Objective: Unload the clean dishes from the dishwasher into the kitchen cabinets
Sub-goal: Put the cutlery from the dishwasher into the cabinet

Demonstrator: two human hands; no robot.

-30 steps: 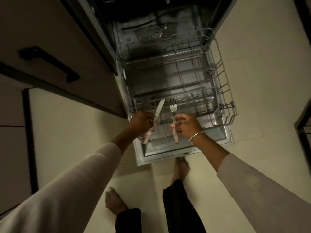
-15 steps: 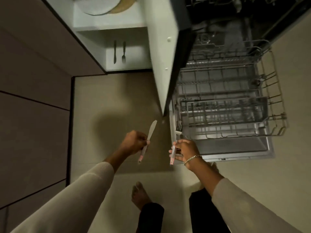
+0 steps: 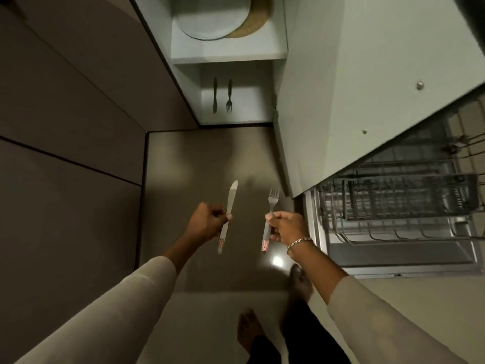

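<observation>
Steel knife [image 3: 228,211] clamped in left hand [image 3: 207,222] grip, fork [image 3: 269,219] clamped in right hand [image 3: 287,225]; open cabinet [image 3: 228,55] ahead, dishwasher rack [image 3: 399,200] right

Both arms are stretched forward and down, pale sleeves to the forearms. The left hand [image 3: 208,222] is fisted around a knife [image 3: 232,198], thumb side up, blade pointing away from the body. The right hand [image 3: 287,227] pinches a fork [image 3: 273,200] by the handle, tines up, fingers curled, with a chain bracelet [image 3: 299,242] on the wrist. The hands are level and apart. Two bare feet [image 3: 301,283] show below.
</observation>
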